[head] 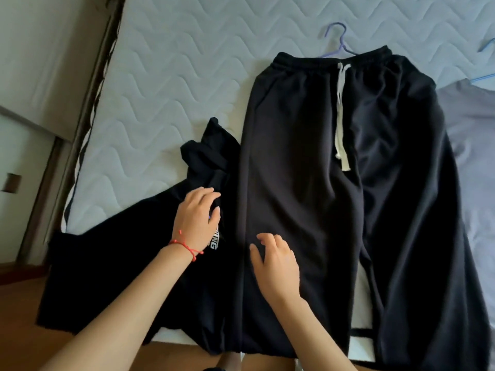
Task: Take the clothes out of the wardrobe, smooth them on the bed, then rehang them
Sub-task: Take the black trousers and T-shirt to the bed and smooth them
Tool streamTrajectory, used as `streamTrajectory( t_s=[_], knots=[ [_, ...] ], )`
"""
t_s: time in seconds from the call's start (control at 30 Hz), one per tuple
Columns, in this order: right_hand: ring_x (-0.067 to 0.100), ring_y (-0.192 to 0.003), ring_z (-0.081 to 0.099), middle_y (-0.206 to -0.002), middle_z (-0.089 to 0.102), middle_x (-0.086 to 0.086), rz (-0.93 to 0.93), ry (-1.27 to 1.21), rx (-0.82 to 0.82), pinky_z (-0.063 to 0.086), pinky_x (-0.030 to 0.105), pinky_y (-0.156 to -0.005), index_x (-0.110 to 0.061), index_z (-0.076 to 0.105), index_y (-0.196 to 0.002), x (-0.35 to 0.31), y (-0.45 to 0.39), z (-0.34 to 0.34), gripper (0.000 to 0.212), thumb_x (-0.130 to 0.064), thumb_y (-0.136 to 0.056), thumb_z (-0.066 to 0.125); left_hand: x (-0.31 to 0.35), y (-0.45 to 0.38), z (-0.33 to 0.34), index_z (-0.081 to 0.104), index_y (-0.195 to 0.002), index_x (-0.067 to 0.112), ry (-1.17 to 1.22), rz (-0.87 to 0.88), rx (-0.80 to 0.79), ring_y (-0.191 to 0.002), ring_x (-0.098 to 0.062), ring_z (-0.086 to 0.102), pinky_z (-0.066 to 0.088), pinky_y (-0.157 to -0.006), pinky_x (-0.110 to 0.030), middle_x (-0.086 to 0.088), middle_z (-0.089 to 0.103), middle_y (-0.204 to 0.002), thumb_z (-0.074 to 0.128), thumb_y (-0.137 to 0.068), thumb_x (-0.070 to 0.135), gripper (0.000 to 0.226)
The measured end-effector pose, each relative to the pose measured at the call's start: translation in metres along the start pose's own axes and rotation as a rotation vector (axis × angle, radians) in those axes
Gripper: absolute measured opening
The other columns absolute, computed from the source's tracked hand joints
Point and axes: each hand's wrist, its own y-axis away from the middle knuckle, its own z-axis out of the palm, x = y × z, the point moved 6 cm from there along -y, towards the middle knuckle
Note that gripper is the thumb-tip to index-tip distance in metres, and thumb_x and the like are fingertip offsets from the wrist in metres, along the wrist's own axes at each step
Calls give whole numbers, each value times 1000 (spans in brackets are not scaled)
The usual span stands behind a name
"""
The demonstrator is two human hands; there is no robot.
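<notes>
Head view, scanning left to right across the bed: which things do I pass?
Wardrobe door → crumpled black garment → left hand → right hand → black drawstring trousers → grey garment.

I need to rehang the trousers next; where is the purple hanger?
In the head view the purple hanger lies on the mattress at upper centre, its hook pointing away, its lower part tucked under the waistband of the black trousers.

**One head-worn view, looking down over the bed**

A single wide-angle camera sits on the person's head, at the bed's [166, 76] near edge, facing forward and steeply down. It is close: both forearms reach in from the bottom of the frame, and the mattress bends outward toward the corners.
</notes>
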Motion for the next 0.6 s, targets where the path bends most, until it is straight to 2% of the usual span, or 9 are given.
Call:
streamTrajectory(
  t_s=[0.07, 0.17, 0.3, 0.37, 0.43, 0.5, 0.53, 0.6],
  knots=[
    [20, -106, 54, -115, 56, -1, 88, 28, -58, 44, 31, -86, -17, 51, -119, -9, -21, 14, 37, -42, -93, 43, -11, -26, -3, 66, -104, 2, -13, 56, -7, -107, -36, 60, 50, -85, -45, -14, 66, -109, 60, -78, 8, 27],
    [22, -98, 55, -104, 56, 2, 183, 130, -44, 43, 32, -79, -13, 50, -107, -16, -47, 29, 45, -54, -89, 44, -15, -64, 2, 66, -104, 2, -17, 143, -48, -106, -36, 60, 50, -87, -45, -15, 67, -107, 59, -78, 8, 28],
    [29, -83, 57, -91, 59, 8, 205, 131, 45, 31, 32, -62, -11, 43, -81, -18, -66, 29, 25, -34, -91, 44, -7, -97, 16, 68, -100, 5, 8, 206, -103, -106, -34, 60, 51, -80, -43, -12, 68, -105, 56, -77, 12, 27],
    [31, -76, 53, -83, 58, 7, 304, -9, 114, 28, 32, -61, -12, 38, -75, -6, -65, 18, 24, -29, -90, 44, -1, -109, 21, 68, -98, 5, 18, 243, -103, -105, -33, 61, 52, -77, -43, -11, 68, -103, 56, -76, 12, 26],
    [32, -69, 52, -66, 53, 6, 393, -187, 281, 32, 33, -60, -11, 39, -69, 9, -54, -2, 26, -28, -86, 48, 5, -116, 25, 69, -97, 5, 5, 285, -101, -104, -32, 62, 52, -75, -42, -11, 69, -102, 55, -76, 14, 27],
    [23, -55, 49, -53, 46, 2, 450, -334, 423, 37, 34, -57, -7, 41, -65, 25, -41, -24, 28, -22, -86, 50, 11, -121, 30, 69, -98, 5, -38, 343, -106, -107, -32, 61, 51, -77, -44, -11, 69, -105, 55, -75, 16, 29],
    [14, -49, 45, -50, 44, 1, 471, -388, 464, 39, 32, -55, -6, 43, -64, 32, -36, -33, 27, -18, -86, 51, 16, -122, 33, 68, -101, 5, -61, 370, -117, -111, -32, 59, 50, -80, -45, -11, 67, -110, 57, -76, 17, 30],
    [9, -47, 44, -49, 42, 0, 494, -452, 505, 35, 18, -45, -5, 47, -64, 41, -33, -47, 25, -14, -87, 52, 25, -125, 41, 63, -113, 8, -94, 393, -192, -123, -28, 50, 42, -93, -46, -9, 60, -125, 57, -81, 24, 36]
  ],
)
